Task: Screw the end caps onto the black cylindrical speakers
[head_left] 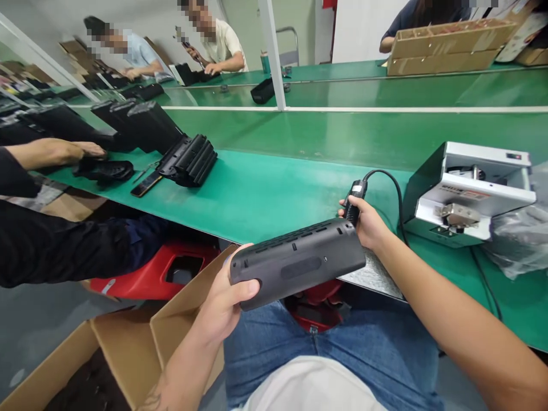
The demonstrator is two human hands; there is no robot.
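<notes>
one long black casing (299, 265), held tilted above the lap, just off the near edge of the green bench (265, 200). left hand (229, 297) closed round its left end, thumb across the face. right hand (366, 220) wrapped on a black corded tool (352, 210) at the casing's upper right corner; tool's lower end hidden behind the casing, so contact cannot be told.

cord (399, 191) loops up and right from the tool. right of the casing: a silver and black machine (468, 194) on the bench, clear plastic bag (520, 242) beside it. beyond the casing, to the left: ridged black parts (190, 160) in a pile, phone (146, 184) lying next to them. farther left, a co-worker's hands (71, 151) over dark pieces.

below and left of the casing: open cardboard box (128, 337), red stool (160, 274). far beyond it, three people seated, a long carton (449, 48) by the rightmost.
</notes>
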